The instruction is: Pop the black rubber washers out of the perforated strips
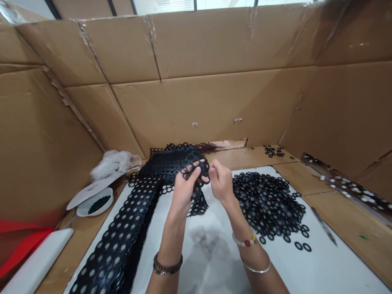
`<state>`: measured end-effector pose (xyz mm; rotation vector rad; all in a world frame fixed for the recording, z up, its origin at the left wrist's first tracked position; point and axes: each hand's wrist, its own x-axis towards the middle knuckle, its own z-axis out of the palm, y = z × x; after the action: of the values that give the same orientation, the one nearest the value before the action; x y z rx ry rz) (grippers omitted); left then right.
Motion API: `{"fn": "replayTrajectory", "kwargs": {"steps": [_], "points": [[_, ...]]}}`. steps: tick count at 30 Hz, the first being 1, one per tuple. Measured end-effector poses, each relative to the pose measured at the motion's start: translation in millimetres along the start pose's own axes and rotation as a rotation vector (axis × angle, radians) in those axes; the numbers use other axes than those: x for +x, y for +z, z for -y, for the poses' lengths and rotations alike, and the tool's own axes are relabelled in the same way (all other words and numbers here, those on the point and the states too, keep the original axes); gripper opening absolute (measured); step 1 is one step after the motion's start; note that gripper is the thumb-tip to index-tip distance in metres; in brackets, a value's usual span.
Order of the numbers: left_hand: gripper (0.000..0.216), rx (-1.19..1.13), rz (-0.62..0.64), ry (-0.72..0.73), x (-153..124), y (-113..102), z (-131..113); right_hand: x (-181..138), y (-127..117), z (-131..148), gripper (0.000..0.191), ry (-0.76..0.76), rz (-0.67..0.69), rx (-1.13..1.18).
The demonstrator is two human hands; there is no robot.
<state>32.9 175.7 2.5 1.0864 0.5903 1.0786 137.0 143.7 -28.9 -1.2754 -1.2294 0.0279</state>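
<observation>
Cardboard-walled [214, 102] piecework bench, rubber rings [269, 204]

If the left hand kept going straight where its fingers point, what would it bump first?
The left hand points into the black rubber sheet full of round holes that it holds; behind that probably comes the brown cardboard wall, though depth is unclear.

Left hand [186, 184] raised, curled shut, right hand [221, 180] pinching just beside

I see bright, even daylight from the windows [165, 4] above the cardboard [214, 94]. A faint grey shadow lies on the white worktop [321, 265]. Tape [254, 18] glares at the top. The edges bow outward. The left hand [185, 185] and right hand [221, 181] look slightly soft against the dark sheet [167, 163].
</observation>
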Motion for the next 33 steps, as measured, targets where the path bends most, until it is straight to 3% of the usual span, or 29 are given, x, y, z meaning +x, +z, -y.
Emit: {"fn": "replayTrajectory", "kwargs": {"steps": [2, 5, 11, 15, 19, 21, 23, 24, 25, 29, 33], "points": [[0.028, -0.012, 0.031, -0.006, -0.1, -0.2, 0.1, -0.9, 1.0, -1.7, 0.044, -0.058, 0.067, -0.03], [0.03, -0.037, 0.086, -0.062, -0.9, -1.0, -2.6, 0.0, 4.2, -3.8, 0.04, 0.017, 0.099, 0.078], [0.037, -0.19, 0.155, -0.192, -0.7, -1.0, -7.9, 1.5, 16.1, 3.2, 0.047, 0.306, -0.1, 0.538], [0.027, -0.102, 0.119, -0.149, -2.4, 3.7, -3.5, -1.5, 3.4, 4.6, 0.05, 0.443, -0.065, 0.689], [0.018, 0.06, 0.178, -0.119, -6.1, 3.7, -3.8, -6.5, -60.5, -14.8, 0.048, 0.334, 0.048, 0.447], [0.017, 0.058, 0.128, -0.081, -6.9, -2.9, -13.0, -9.5, -105.6, -34.0, 0.047, 0.33, -0.103, 0.295], [0.018, 0.033, -0.014, 0.033, -7.7, -12.5, -27.2, -15.4, -144.3, -56.3, 0.047, 0.328, -0.164, -0.125], [0.018, 0.027, -0.054, 0.091, -8.6, -16.9, -34.4, -20.2, -157.6, -67.5, 0.048, 0.33, -0.072, -0.413], [0.018, 0.031, -0.08, 0.129, -10.1, -20.1, -40.7, -26.3, -165.7, -78.1, 0.047, 0.337, 0.007, -0.499], [0.028, 0.083, -0.002, 0.022, -20.0, -17.2, -48.4, -56.2, -159.6, -108.9, 0.035, 0.373, 0.242, -0.685], [0.033, 0.03, 0.084, -0.064, -24.8, -6.6, -38.6, -69.8, -143.2, -114.0, 0.021, 0.383, 0.295, -0.834]]}}
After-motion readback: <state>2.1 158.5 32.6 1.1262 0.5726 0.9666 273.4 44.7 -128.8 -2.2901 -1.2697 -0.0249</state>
